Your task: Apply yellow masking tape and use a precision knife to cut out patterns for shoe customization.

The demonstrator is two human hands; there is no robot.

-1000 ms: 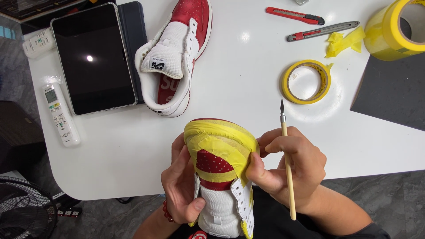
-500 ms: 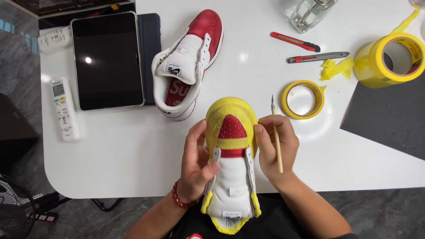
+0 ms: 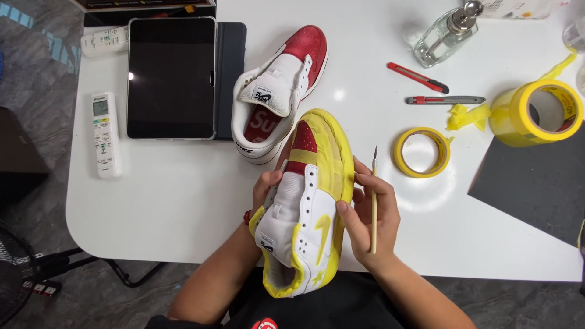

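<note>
Overhead, white table above grey floor; both hands' grip on taped sneaker, right hand with brush too.

We read this as a hobby craft desk at home, not a factory. On the white table we see yellow masking tape rolls, utility knives and a dark cutting mat toward the right edge, a tablet and remote control near the far left corner. Grey stone floor and a fan off the left edge.
</note>
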